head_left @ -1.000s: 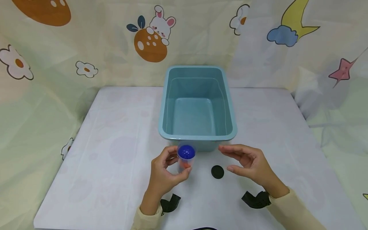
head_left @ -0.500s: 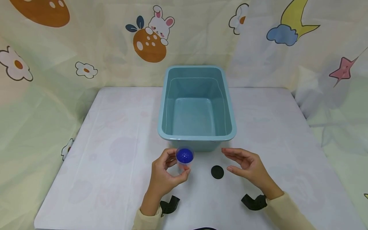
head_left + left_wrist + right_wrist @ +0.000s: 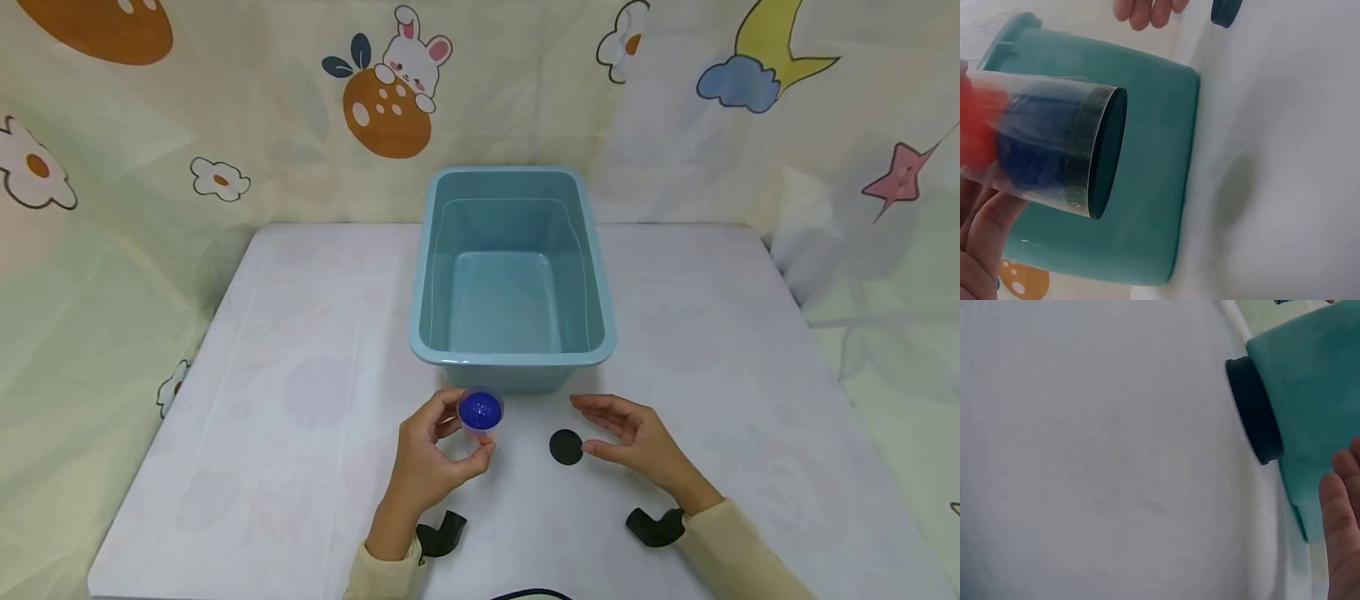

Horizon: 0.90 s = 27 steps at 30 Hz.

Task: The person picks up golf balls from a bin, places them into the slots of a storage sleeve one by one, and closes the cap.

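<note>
My left hand point(image 3: 429, 454) grips a clear plastic tube point(image 3: 1080, 153) upright in front of the basin, thumb on the near side and fingers on the far side. A blue ball point(image 3: 480, 410) shows at its top in the head view. The left wrist view shows another dark blue ball point(image 3: 1034, 140) near the tube's dark bottom, with a red ball point(image 3: 979, 122) above it. A round black lid point(image 3: 566, 447) lies on the table to the right. Beside it my right hand point(image 3: 637, 437) hovers with fingers extended, thumb tip right at the lid's edge; it holds nothing.
A light blue basin point(image 3: 512, 360) stands just beyond both hands at the middle of the white table point(image 3: 315, 358). A patterned cloth point(image 3: 262, 100) hangs behind and along the sides. A black cable point(image 3: 531, 593) shows at the near edge.
My right hand has come left and a little nearer to me, bringing its thumb to the lid's edge. The left hand has lowered the tube slightly toward me.
</note>
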Each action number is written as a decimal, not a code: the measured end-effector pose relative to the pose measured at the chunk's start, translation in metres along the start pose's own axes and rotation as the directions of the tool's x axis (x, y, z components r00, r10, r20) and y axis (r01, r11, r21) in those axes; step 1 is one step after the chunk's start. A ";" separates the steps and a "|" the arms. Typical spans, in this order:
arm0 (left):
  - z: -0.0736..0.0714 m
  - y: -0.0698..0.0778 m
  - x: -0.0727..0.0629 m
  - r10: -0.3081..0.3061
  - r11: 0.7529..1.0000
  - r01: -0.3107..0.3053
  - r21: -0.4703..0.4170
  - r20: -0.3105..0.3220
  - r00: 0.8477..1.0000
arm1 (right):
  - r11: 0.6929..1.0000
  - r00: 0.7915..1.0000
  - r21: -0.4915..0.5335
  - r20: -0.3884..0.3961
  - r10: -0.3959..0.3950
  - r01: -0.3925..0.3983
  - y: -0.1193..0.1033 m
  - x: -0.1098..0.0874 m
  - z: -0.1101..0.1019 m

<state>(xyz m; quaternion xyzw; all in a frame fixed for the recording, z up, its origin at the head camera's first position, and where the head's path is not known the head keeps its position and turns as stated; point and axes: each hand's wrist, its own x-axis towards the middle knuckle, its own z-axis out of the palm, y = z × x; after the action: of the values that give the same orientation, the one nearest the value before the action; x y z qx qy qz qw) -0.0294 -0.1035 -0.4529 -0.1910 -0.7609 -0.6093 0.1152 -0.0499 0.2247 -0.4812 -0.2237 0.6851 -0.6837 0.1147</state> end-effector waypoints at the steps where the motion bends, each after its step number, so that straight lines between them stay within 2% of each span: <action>1: 0.000 0.000 0.000 -0.003 1.000 0.003 0.001 0.003 1.000 | 1.000 1.000 0.002 0.001 0.005 -0.005 0.002 0.000 0.000; 7: 0.001 -0.003 -0.001 -0.029 0.999 0.028 0.024 0.015 0.999 | 0.999 0.999 -0.026 0.007 0.047 -0.047 0.007 0.000 0.000; 11: 0.001 -0.004 -0.002 -0.050 0.998 0.050 0.038 0.021 0.999 | 0.990 0.996 -0.105 0.020 0.092 -0.090 0.007 0.001 0.001; 14: 0.002 -0.005 -0.003 -0.062 0.997 0.060 0.045 0.032 0.998 | 0.972 0.991 -0.198 0.025 0.134 -0.126 0.006 0.001 0.002; 17: 0.003 -0.006 -0.004 -0.069 0.996 0.067 0.051 0.039 0.997 | 0.927 0.987 -0.346 0.017 0.161 -0.145 0.003 0.000 0.004; 22: 0.004 -0.010 -0.005 -0.072 0.996 0.069 0.055 0.055 0.996 | 0.815 0.986 -0.566 0.025 0.165 -0.122 -0.002 0.000 0.009; 24: 0.005 -0.011 -0.005 -0.071 0.996 0.068 0.058 0.062 0.996 | 0.791 0.987 -0.603 0.032 0.158 -0.107 -0.002 0.001 0.011; 27: 0.005 -0.012 -0.006 -0.075 0.995 0.071 0.066 0.067 0.995 | 0.775 0.987 -0.624 0.034 0.156 -0.101 -0.002 0.002 0.013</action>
<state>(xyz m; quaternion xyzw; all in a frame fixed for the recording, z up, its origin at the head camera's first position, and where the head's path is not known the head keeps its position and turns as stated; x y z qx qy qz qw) -0.0288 -0.1014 -0.4670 -0.1804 -0.7899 -0.5816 0.0725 -0.0454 0.2118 -0.4791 -0.2301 0.8797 -0.4013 0.1100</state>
